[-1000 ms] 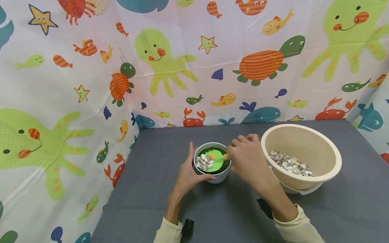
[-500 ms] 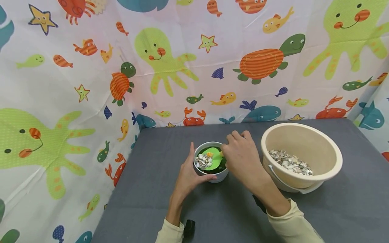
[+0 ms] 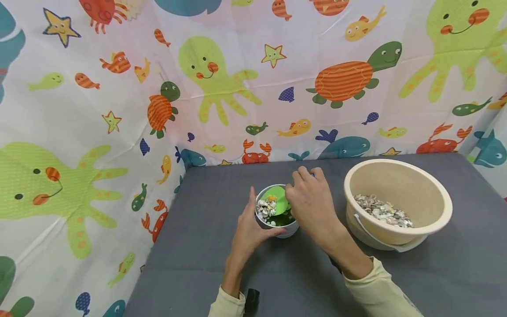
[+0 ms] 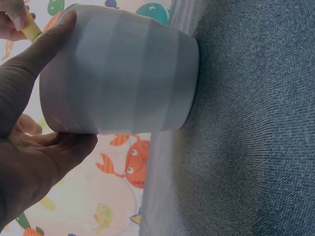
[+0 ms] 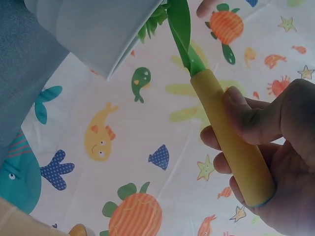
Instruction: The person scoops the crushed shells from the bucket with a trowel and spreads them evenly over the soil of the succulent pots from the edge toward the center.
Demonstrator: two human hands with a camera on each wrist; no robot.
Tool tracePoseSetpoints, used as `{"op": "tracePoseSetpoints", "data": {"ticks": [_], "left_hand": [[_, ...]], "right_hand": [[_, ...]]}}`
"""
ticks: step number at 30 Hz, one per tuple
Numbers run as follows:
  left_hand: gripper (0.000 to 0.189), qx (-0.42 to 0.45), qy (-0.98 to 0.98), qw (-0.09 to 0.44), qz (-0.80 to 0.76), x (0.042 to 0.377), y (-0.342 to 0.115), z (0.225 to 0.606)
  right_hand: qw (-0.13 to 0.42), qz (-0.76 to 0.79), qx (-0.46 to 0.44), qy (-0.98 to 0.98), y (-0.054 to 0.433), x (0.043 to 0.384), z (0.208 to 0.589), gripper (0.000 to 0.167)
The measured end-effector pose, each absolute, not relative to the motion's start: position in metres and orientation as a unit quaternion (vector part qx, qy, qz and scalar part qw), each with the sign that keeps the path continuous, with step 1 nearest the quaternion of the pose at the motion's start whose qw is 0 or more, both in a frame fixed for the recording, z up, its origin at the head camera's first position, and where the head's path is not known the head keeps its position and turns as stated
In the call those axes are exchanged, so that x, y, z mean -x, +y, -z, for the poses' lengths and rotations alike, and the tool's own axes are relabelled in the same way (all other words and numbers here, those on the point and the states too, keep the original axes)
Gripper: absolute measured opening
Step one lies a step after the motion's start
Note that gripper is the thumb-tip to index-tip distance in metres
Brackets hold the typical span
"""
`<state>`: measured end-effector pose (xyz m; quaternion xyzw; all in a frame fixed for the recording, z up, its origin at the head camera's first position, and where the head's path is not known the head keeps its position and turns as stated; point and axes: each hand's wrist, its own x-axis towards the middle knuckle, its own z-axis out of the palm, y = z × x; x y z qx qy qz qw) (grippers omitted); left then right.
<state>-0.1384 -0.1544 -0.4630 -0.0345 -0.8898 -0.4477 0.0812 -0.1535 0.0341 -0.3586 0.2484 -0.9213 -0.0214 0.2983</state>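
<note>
A small white pot (image 3: pixel 288 230) with ribbed sides stands upright on the grey cloth. My left hand (image 3: pixel 250 230) holds its left side, thumb at the near rim and fingers around the far side. My right hand (image 3: pixel 310 200) grips the yellow handle (image 5: pixel 231 142) of a toy shovel, whose green blade (image 3: pixel 281 199) is tilted inside the pot's mouth. Small shells (image 3: pixel 264 208) lie at the blade's left edge, over the pot's left part. Green leaves (image 5: pixel 154 22) show at the pot's rim in the right wrist view. The right fingertips are hidden in the head view.
A large cream bucket (image 3: pixel 408 178) with a pale handle (image 3: pixel 380 241) stands to the right, with shells (image 3: pixel 383 212) at its bottom. A sea-animal curtain (image 3: pixel 237 92) hangs behind and at the left. The table carries a grey cloth (image 3: pixel 190 246).
My right hand has shifted left and slightly away, tipping the shovel's blade up toward the pot's left side. Shells have slid toward the pot's left. The left hand keeps its hold.
</note>
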Motion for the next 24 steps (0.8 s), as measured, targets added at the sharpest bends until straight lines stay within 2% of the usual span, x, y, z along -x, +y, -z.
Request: {"op": "tracePoseSetpoints", "data": {"ticks": [14, 18, 24], "left_hand": [[0.145, -0.023, -0.909, 0.120, 0.399, 0.130, -0.139, 0.459], [0.143, -0.012, -0.917, 0.091, 0.387, 0.131, -0.148, 0.455], [0.134, 0.089, -0.921, 0.009, 0.378, 0.156, -0.178, 0.454]], "right_hand": [[0.308, 0.005, -0.231, -0.923, 0.039, 0.157, 0.359, 0.008], [0.304, 0.006, -0.235, -0.923, 0.039, 0.157, 0.359, 0.009], [0.292, 0.018, -0.244, -0.924, 0.037, 0.154, 0.358, 0.007]]}}
